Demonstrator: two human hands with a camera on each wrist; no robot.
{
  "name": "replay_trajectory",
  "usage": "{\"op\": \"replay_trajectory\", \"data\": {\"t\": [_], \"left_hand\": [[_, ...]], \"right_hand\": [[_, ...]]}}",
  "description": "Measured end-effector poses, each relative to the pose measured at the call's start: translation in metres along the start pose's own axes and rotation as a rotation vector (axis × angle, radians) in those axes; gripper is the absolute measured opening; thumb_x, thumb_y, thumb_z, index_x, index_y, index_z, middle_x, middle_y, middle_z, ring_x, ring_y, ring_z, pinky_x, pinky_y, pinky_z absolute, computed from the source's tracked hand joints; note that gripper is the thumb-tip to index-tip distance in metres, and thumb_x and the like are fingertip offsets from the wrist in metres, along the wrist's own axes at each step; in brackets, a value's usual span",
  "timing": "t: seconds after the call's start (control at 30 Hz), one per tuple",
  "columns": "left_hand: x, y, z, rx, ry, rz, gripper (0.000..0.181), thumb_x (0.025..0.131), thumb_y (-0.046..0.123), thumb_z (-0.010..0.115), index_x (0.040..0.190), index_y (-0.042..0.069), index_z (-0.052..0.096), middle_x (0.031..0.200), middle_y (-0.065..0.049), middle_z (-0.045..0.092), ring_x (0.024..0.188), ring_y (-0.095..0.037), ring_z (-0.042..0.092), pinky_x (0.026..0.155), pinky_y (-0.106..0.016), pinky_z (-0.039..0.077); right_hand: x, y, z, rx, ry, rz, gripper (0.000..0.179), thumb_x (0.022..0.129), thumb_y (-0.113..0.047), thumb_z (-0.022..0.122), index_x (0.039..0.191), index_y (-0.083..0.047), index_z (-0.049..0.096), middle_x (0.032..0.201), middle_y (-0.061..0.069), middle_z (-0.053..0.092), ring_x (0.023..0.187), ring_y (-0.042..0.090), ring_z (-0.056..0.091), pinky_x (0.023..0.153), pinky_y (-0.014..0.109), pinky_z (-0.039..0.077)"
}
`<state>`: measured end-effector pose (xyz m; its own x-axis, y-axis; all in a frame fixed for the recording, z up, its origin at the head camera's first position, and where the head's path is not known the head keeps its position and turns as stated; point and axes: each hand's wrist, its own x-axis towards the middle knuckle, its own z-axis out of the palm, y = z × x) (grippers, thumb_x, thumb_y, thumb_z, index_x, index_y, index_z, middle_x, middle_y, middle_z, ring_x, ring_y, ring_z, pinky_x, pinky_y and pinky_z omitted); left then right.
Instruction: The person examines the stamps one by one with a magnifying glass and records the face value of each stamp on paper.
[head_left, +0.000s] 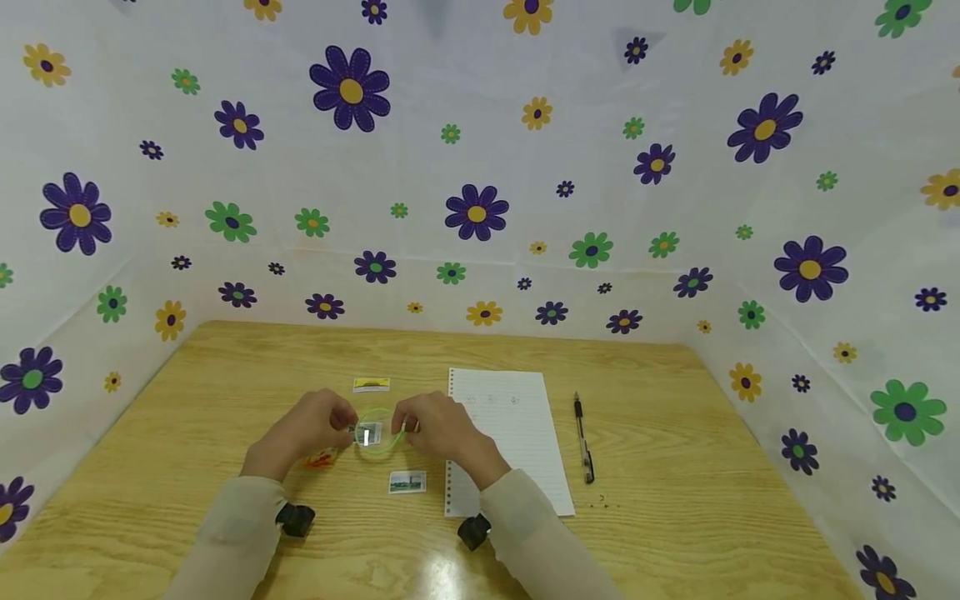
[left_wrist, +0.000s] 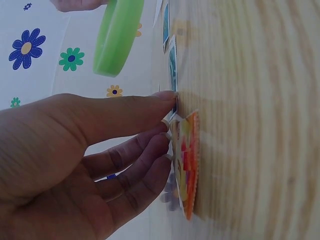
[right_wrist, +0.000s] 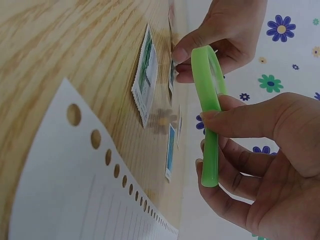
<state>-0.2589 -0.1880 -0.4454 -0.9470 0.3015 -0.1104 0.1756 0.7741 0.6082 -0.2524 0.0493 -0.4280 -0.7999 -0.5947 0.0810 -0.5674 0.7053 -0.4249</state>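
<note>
My right hand grips the handle of a green magnifying glass, thumb on one side and fingers curled on the other. Its round lens is above a small postage stamp, apart from the table. At that stamp's left edge, my left hand pinches it between thumb and fingers, low over the wood. Just below the left fingers lies a red-orange stamp, partly covered by the hand in the head view. A green landscape stamp lies nearer me, and a yellow stamp farther back.
A lined, hole-punched sheet with faint writing lies under the right forearm. To its right is a black pen, with dark crumbs nearby. Flower-patterned cloth walls in the wooden table at the back and sides.
</note>
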Motion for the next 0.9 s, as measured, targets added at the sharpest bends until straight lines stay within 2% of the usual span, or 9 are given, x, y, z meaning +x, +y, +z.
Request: {"op": "replay_trajectory", "data": {"t": [0.9], "left_hand": [[0.0, 0.0008, 0.0018, -0.011, 0.0, -0.028, 0.02, 0.086, 0.005, 0.081, 0.106, 0.002, 0.076, 0.101, -0.011, 0.074, 0.094, -0.023, 0.067, 0.09, -0.048, 0.059]], "right_hand": [[-0.0011, 0.0004, 0.0031, -0.012, 0.003, 0.02, 0.016, 0.092, -0.004, 0.073, 0.094, -0.02, 0.077, 0.092, 0.001, 0.078, 0.076, 0.01, 0.069, 0.06, 0.02, 0.051]]}}
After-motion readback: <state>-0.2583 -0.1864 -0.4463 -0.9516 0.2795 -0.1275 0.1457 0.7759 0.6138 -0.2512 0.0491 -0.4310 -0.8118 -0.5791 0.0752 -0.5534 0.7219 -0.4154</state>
